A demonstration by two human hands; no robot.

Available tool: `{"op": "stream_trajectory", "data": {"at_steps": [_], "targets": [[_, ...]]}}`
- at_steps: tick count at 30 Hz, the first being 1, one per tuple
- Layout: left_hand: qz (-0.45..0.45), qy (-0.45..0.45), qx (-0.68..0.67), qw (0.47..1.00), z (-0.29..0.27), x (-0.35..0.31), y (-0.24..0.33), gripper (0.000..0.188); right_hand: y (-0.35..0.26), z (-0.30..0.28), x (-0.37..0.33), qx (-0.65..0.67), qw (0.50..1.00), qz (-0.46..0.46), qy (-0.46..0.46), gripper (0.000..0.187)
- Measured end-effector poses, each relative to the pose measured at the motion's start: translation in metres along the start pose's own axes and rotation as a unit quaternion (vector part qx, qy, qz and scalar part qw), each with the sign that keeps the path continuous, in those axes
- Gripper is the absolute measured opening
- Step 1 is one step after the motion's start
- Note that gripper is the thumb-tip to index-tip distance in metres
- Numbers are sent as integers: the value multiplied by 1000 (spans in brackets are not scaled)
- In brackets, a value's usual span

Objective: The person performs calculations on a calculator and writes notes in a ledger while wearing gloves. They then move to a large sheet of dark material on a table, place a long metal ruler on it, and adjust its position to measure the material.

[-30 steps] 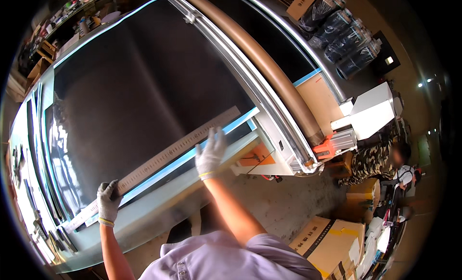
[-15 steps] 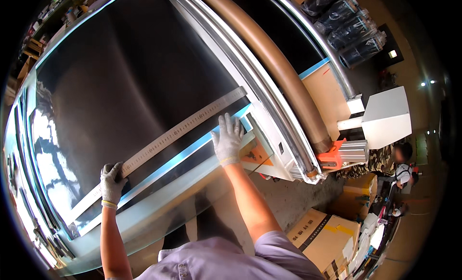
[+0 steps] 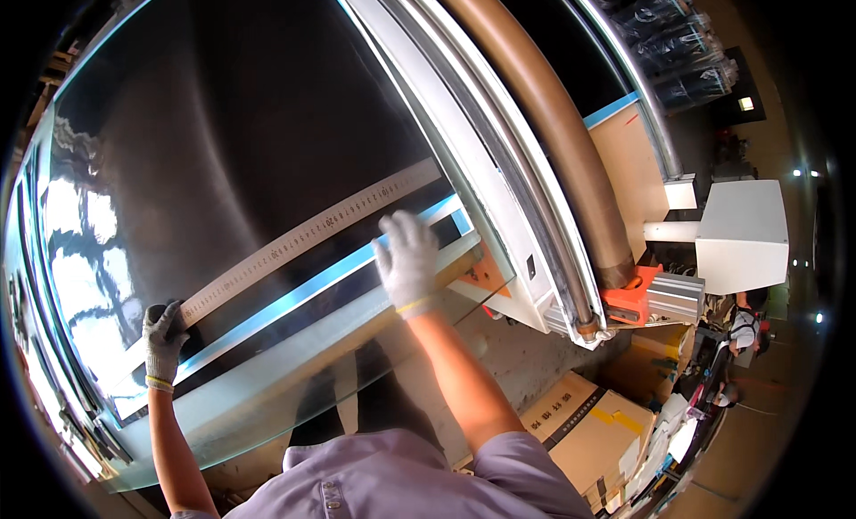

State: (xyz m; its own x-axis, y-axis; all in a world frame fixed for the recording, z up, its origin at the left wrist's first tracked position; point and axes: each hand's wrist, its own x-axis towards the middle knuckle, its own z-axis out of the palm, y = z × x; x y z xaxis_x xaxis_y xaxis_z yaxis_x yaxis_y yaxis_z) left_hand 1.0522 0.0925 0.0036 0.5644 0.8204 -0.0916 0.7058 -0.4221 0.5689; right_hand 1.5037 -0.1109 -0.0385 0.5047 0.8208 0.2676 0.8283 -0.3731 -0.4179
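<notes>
A long steel ruler [image 3: 308, 240] lies slantwise across a glossy black sheet [image 3: 276, 118]. My left hand [image 3: 164, 345], in a grey knit glove, closes on the ruler near its lower left end, thumb upward; a dark patch at its fingers is hard to make out. Roughly alongside the ruler, on the near side, runs a blue and white edge strip [image 3: 294, 298]. My gloved right hand [image 3: 407, 260], slightly blurred by motion, is over the strip's right part with thumb and fingers apart, holding nothing visible. Whether it touches the surface cannot be told.
A translucent table edge [image 3: 294, 376] borders my body. To the right stand a white rail [image 3: 481, 135], a brown roller [image 3: 544, 100] and an orange bracket [image 3: 630, 298]. A cardboard box [image 3: 584, 434] sits lower right; wrapped black rolls [image 3: 673, 51] lie upper right.
My right hand has shifted slightly down and left in the picture and looks blurred. The left hand stays at the ruler, further left in the picture; the whole view has shifted too.
</notes>
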Motion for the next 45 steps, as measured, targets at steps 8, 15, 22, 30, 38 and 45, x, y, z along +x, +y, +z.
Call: {"op": "stream_trajectory", "data": {"at_steps": [8,15,22,30,38,45], "targets": [[-40,-17,4,999,5,0,-7,78,18,4,23,-131,989,67,4,61],[-41,-28,26,998,2,0,-1,79,19,7,23,-143,988,66,8,62],[-58,-21,43,997,2,-4,0,76,15,7,23,-163,984,75,-7,60],[-7,-37,215,976,-22,3,47,68,5,5,25,-164,984,70,-3,50],[-34,212,92,972,-3,-105,-4,53,17,12,25,-224,970,-81,53,39],[-194,315,18,929,-38,-223,-87,32,-76,38,-38,-69,996,43,33,29]]}}
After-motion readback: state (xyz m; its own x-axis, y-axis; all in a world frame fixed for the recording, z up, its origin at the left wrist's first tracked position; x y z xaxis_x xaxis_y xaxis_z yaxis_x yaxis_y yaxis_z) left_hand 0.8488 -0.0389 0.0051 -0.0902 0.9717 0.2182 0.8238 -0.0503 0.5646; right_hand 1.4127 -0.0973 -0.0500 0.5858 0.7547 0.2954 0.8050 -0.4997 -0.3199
